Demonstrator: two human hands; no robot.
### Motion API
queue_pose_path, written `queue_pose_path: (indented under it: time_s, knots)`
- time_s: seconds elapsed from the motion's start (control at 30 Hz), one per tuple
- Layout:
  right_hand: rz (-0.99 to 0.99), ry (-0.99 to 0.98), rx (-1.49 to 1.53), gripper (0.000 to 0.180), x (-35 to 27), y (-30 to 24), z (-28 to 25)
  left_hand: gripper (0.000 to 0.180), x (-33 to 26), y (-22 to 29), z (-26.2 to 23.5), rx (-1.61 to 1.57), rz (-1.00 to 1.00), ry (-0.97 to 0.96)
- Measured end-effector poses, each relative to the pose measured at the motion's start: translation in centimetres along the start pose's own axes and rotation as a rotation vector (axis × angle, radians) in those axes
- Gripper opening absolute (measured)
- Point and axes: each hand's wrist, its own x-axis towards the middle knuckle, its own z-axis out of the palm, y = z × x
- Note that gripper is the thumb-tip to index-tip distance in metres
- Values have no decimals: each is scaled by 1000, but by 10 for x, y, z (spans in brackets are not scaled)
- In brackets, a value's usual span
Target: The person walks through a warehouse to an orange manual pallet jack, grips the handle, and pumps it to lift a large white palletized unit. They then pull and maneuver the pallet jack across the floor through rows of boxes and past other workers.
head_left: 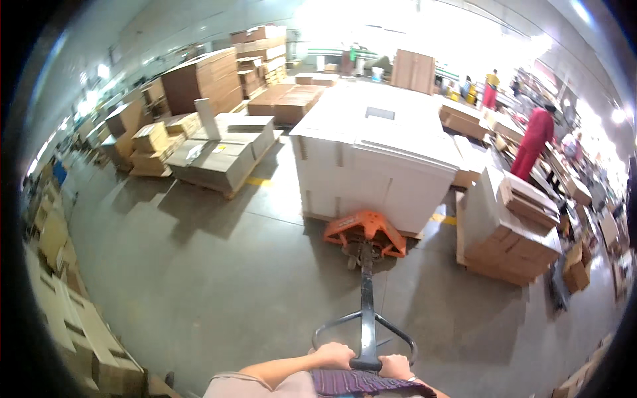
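Observation:
An orange pallet jack point(365, 233) sits under a tall stack of white flat boards point(378, 152). Its dark tiller runs back to a loop handle point(365, 331) at the bottom centre. My left hand point(334, 354) grips the left part of the handle. My right hand point(395, 366) closes on the handle's base bar to the right of the tiller. Both forearms come in from the lower edge.
Pallets of brown cardboard sheets point(222, 156) stand to the left and behind. A stack of cardboard point(514, 232) stands at the right. A person in red point(534, 142) works at the right, another person point(491, 89) farther back. Flat cartons point(73, 325) line the left edge. Grey concrete floor point(219, 265).

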Motion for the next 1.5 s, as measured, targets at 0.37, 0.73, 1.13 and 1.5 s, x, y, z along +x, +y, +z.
queue_pose_path:
  time_s: [0.37,0.73,1.13,1.5]
  knots:
    - [48,30,-81,34,58,-1,-169,48,18,1,-148,-40,3,177]
    - [-84,-30,-73,47,50,30,-85,47,8,0,-93,72,27,107]
    - [68,23,-95,25,12,9,-8,48,0,11,-18,-2,18,83]
    - [32,-23,-40,27,75,0,-236,47,-1,28,-237,98,-11,124]
